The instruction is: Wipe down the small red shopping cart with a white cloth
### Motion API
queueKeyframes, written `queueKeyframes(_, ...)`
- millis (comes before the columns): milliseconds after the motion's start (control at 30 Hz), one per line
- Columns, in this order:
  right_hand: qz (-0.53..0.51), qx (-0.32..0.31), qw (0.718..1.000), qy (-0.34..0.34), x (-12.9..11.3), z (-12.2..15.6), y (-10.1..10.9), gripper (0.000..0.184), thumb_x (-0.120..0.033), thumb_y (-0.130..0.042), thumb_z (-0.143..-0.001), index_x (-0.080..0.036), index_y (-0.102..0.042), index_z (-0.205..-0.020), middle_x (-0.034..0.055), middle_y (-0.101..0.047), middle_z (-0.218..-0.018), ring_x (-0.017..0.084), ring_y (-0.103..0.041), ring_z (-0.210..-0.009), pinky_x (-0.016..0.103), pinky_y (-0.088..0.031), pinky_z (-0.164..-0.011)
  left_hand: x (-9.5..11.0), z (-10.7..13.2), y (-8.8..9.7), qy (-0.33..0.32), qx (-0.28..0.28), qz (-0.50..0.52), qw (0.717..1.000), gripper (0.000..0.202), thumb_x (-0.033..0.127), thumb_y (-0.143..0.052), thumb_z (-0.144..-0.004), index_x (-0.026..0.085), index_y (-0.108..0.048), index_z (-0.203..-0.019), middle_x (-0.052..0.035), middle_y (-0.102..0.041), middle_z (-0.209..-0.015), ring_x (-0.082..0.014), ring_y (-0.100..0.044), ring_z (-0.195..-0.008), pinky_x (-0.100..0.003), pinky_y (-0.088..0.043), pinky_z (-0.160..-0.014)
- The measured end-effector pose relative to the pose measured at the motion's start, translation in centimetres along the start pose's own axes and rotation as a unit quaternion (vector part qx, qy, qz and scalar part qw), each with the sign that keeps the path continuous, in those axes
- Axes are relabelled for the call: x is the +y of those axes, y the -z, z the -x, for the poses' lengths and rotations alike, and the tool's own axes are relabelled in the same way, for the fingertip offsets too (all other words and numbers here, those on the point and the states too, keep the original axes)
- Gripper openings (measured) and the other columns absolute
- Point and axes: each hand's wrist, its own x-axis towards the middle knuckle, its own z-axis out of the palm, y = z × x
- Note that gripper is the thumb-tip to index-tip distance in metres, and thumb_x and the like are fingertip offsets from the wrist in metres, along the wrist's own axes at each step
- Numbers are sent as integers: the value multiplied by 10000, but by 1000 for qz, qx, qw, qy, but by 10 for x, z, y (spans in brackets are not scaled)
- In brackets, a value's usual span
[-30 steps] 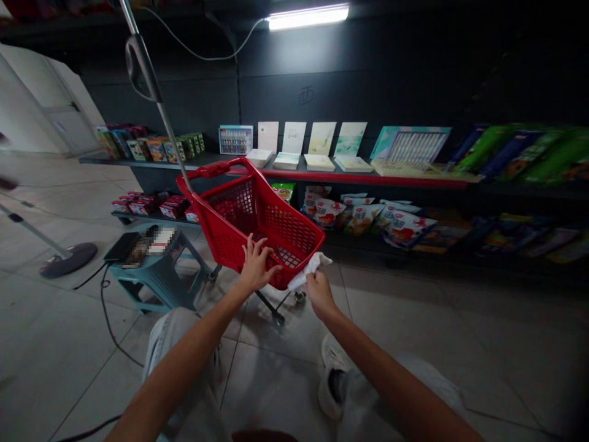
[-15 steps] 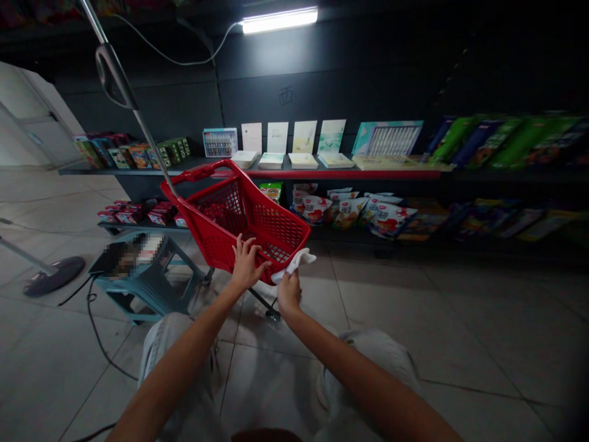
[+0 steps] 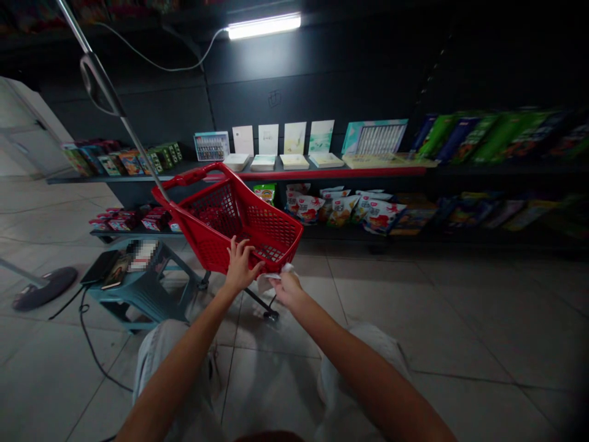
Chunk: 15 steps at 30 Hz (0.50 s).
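Observation:
A red plastic shopping cart [image 3: 276,230] with perforated basket walls stands on the tiled floor in front of me. My left hand [image 3: 240,268] rests on the rim of its near side, fingers spread over the edge. Against the outside of the cart's front end, my right hand [image 3: 289,287] grips a white cloth [image 3: 265,283]. Part of the cloth sticks out above and to the left of the fingers; the rest is hidden by the hand. A dark wheeled frame [image 3: 257,299] shows beneath the basket.
Behind the cart, a shelf [image 3: 322,174] carries booklets, boxed sets and packets, with snack bags [image 3: 343,209] lower down. To the left stand a blue-grey stool [image 3: 124,298] holding several items and a round pole base [image 3: 46,288]. A metal pole [image 3: 108,92] rises by the cart handle.
My right hand has moved the cloth slightly left and down along the cart's front edge. The left hand keeps its place on the rim. The whole view has shifted a little.

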Motion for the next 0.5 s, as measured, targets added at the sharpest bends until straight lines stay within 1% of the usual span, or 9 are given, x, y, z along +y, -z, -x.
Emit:
queueKeyframes(67,-14,16,1000,-23,-11,-3,-2,353,64,-495,-707,-240,-555,-877,-58,-713,-788,128,-713,-713,281,-624,-732,0,-2,0,-1,4,5,1000,416,449,-698,-914,244,-566,-1251,-128,-455,-1539,-411,-40,-1636,-744,-167,-1260)
queueKeyframes(200,-1,27,999,-25,-27,-6,-4,359,54,-492,-730,-227,-577,-936,-50,-712,-787,133,-714,-720,295,-628,-738,3,-7,-2,8,1,14,1000,395,393,-700,-897,242,-569,-1238,-130,-460,-1535,-426,-32,-1634,-770,-153,-1247)
queueKeyframes(267,20,38,999,-24,-34,-7,-4,313,17,-507,-765,-217,-585,-957,-40,-704,-763,137,-704,-699,288,-622,-714,5,-9,-4,14,-3,21,1000,388,361,-702,-882,246,-571,-1228,-129,-460,-1533,-429,-26,-1634,-785,-146,-1239)
queueKeyframes(367,42,53,998,-13,-43,-8,-3,199,-53,-535,-824,-213,-581,-934,-37,-677,-712,132,-667,-626,256,-592,-644,9,-10,-6,21,-3,35,999,368,312,-681,-870,244,-571,-1215,-130,-469,-1520,-428,-3,-1635,-795,-130,-1233)
queueKeyframes(500,58,67,996,12,-54,-13,0,154,-89,-540,-827,-229,-544,-892,-58,-641,-674,119,-643,-581,224,-563,-611,13,-7,-7,28,-3,40,999,370,286,-650,-861,245,-573,-1220,-126,-456,-1535,-431,18,-1636,-799,-123,-1227)
